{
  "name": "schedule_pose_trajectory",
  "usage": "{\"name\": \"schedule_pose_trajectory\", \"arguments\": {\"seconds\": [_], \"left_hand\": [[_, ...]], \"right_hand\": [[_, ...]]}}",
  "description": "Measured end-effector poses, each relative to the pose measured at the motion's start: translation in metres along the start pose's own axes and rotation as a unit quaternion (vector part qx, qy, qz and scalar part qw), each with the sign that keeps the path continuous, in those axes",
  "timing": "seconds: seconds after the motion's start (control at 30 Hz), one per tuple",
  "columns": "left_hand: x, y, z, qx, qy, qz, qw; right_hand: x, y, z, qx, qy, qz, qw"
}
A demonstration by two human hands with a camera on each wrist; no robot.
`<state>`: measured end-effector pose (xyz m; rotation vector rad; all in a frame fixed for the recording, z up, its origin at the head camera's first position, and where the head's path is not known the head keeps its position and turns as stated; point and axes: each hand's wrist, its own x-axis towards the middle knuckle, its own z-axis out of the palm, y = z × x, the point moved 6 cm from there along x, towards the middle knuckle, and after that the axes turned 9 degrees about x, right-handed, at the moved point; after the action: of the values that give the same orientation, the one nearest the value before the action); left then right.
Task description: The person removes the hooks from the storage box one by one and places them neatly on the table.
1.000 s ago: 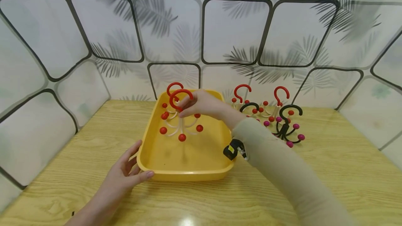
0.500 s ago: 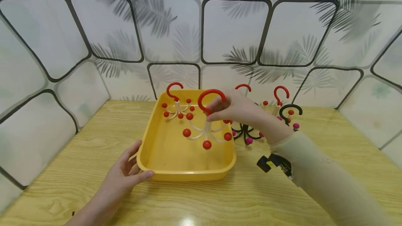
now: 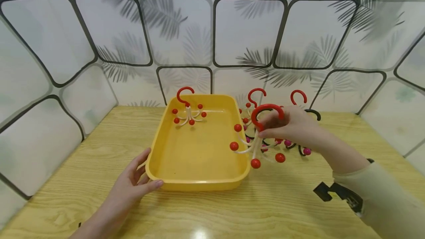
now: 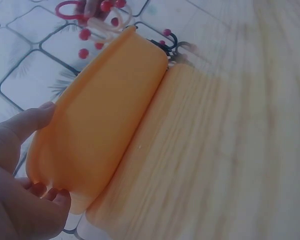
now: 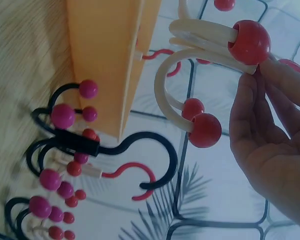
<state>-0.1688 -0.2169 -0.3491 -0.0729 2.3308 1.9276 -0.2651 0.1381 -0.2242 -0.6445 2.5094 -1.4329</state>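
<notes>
My right hand (image 3: pixel 297 124) pinches a hook hanger (image 3: pixel 256 144) by its neck, just below the red hook. White curved arms tipped with red balls spread beneath it, raised over the right rim of the yellow tray (image 3: pixel 199 150). At the tray's near left corner my left hand (image 3: pixel 129 185) grips the rim, thumb on top and fingertips curled against the outer wall (image 4: pixel 100 130) in the left wrist view. A second red-and-white hook hanger (image 3: pixel 188 113) stands inside the tray at the far left.
Right of the tray, black hook hangers (image 5: pixel 77 142) with magenta balls stand on the wooden table (image 3: pixel 83 150). Red-and-white ones stand behind them, one with its red hook (image 3: pixel 257 90) showing. A patterned wall (image 3: pixel 186 47) closes off the back.
My right hand has carried the hook hanger rightward and slightly nearer, from over the tray's inside to its right rim. My left hand and the tray have stayed put.
</notes>
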Motion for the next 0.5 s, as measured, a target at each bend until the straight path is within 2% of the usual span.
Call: {"name": "schedule_pose_trajectory", "arguments": {"seconds": [0.1,0.2,0.37,0.5], "left_hand": [[0.001,0.000,0.000,0.002,0.001,-0.001,1.0000],[0.001,0.001,0.000,0.005,0.001,0.000,1.0000],[0.000,0.000,0.000,0.002,-0.002,0.003,1.0000],[0.000,-0.001,-0.001,0.000,-0.002,0.002,1.0000]], "right_hand": [[-0.009,0.007,-0.008,-0.017,0.009,0.004,0.9998],[-0.015,0.015,-0.015,-0.009,0.012,0.004,0.9999],[-0.020,0.030,-0.018,-0.001,-0.009,0.011,0.9999],[-0.022,0.040,-0.018,-0.018,-0.028,0.024,0.9992]]}}
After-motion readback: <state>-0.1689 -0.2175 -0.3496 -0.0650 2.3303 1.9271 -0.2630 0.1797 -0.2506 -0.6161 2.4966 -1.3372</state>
